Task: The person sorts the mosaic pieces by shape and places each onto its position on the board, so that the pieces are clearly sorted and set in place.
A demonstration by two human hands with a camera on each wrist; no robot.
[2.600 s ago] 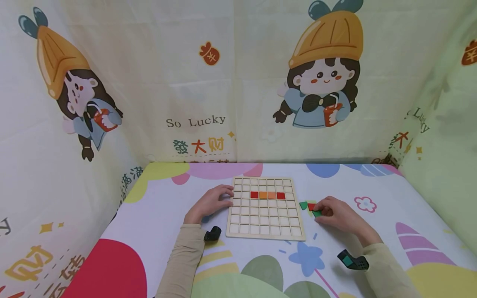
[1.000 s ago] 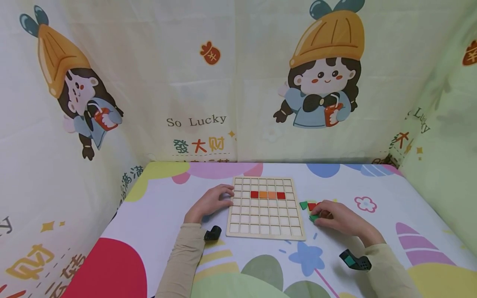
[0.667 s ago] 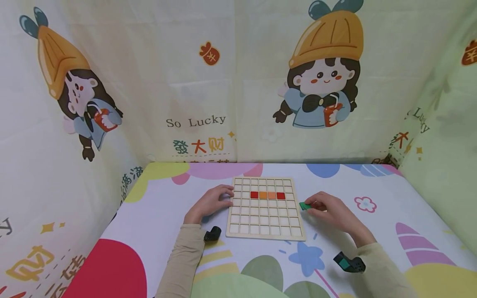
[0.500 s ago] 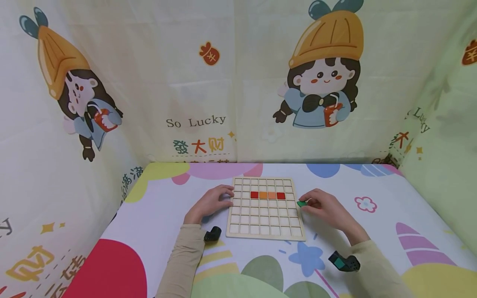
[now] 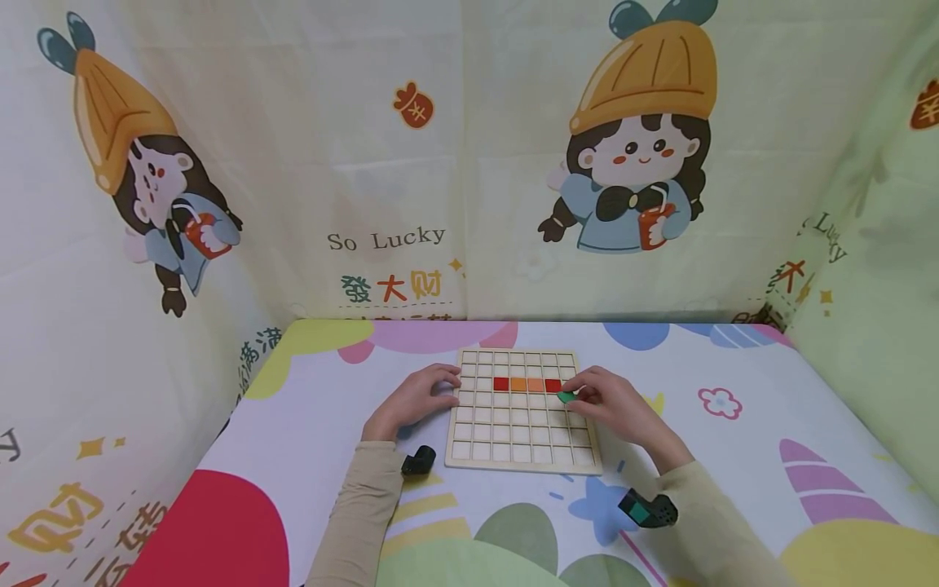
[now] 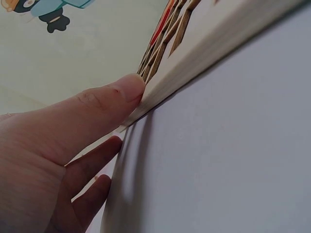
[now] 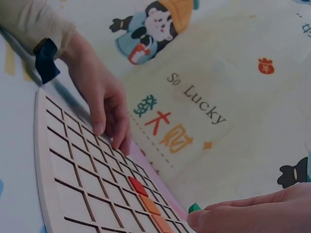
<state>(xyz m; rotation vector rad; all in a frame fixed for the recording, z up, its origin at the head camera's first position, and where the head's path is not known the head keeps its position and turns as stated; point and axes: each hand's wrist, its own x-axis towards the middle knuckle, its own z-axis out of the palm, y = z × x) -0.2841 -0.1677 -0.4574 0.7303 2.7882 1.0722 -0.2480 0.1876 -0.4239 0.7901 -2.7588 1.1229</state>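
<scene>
A square wooden grid board [image 5: 523,466] lies on the table, with a row of two red tiles [image 5: 501,384] and two orange tiles [image 5: 517,384] in its cells. My left hand [image 5: 420,397] rests against the board's left edge, fingers loosely bent; in the left wrist view the thumb [image 6: 129,87] touches that edge. Between thumb and fingers my right hand [image 5: 614,405] pinches a small green piece [image 5: 566,397] over the board's right side, just below the right-hand red tile [image 5: 553,386]. The right wrist view shows only a corner of this green piece [image 7: 194,208].
The table [image 5: 323,424] has a colourful printed cover. Printed cloth [image 5: 513,285] hangs behind it and at both sides. A black device is worn on each wrist, one at the left [image 5: 419,460] and one at the right [image 5: 649,509].
My right hand gathered green and red pieces beside the board, then moved left over the board with a green piece. Those pieces no longer show on the table. My left hand stayed put.
</scene>
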